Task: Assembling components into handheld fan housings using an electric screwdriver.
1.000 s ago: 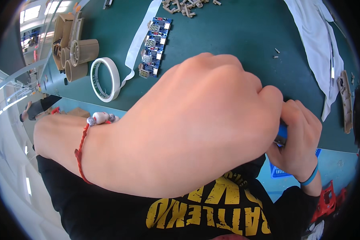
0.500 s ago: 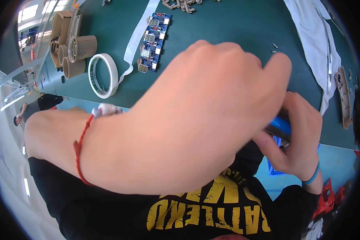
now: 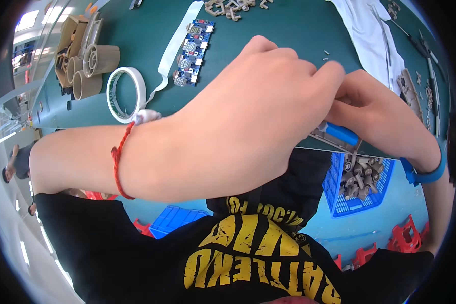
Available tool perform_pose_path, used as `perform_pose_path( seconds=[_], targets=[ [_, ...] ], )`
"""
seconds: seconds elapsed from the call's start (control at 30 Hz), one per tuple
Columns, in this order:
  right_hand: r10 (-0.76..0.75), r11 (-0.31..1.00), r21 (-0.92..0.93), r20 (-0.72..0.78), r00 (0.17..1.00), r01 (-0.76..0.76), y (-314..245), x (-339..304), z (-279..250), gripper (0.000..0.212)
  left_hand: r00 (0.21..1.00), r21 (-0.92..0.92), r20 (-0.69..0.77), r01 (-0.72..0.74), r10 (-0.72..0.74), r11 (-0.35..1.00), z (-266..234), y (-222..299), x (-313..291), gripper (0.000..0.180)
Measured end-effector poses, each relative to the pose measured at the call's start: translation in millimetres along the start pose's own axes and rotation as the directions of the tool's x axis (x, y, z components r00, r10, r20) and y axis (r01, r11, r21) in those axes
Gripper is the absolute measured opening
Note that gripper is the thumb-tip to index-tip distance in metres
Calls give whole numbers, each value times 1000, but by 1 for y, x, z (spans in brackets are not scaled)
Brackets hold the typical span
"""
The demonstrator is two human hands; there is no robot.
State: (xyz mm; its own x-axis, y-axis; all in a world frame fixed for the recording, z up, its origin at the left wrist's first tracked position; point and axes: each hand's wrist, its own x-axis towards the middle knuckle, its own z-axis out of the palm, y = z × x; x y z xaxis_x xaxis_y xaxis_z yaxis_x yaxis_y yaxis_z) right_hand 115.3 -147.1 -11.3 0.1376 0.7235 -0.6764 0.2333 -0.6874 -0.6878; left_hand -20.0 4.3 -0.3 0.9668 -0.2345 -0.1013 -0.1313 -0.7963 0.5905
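My left hand (image 3: 283, 96) reaches across the middle, back of the hand upward, fingers curled down and mostly hidden. Its fingertips meet those of my right hand (image 3: 375, 104), which is closed with thumb and bent fingers pressed together. Whatever they pinch is covered by the left hand. Just beneath the right hand shows a blue rounded piece (image 3: 342, 133), lying in or against a beige casing (image 3: 334, 140) at the table's near edge. Most of that casing is hidden.
Blue circuit boards (image 3: 191, 55) line a white tape strip, beside a tape roll (image 3: 126, 95). Beige cylinders (image 3: 101, 60) stand left. Beige parts (image 3: 233, 7) lie at the back; white cloth (image 3: 372, 43) lies right. Below the edge sits a blue crate (image 3: 357, 206) of beige parts.
My right hand has moved up and left, onto the table's edge, and its grip has shifted off the blue piece's side. The left hand has moved slightly up and left.
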Motion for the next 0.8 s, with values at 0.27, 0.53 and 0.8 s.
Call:
perform_pose_path(
  seconds=[0.27, 0.53, 0.8],
  targets=[
    [70, 997, 32, 143, 987, -75, -14, 3, -4, 23, 996, 30, -50, 74, -73, 997, 5, -2, -8, 39],
    [70, 985, 168, -112, 991, -50, -9, -12, 11, 23, 986, -116, -104, 116, -128, 987, 8, -9, -1, 37],
    [-243, 970, -67, -331, 912, 234, -7, -12, 24, 20, 987, -203, -107, 94, -118, 975, 23, -16, 7, 34]
  ],
)
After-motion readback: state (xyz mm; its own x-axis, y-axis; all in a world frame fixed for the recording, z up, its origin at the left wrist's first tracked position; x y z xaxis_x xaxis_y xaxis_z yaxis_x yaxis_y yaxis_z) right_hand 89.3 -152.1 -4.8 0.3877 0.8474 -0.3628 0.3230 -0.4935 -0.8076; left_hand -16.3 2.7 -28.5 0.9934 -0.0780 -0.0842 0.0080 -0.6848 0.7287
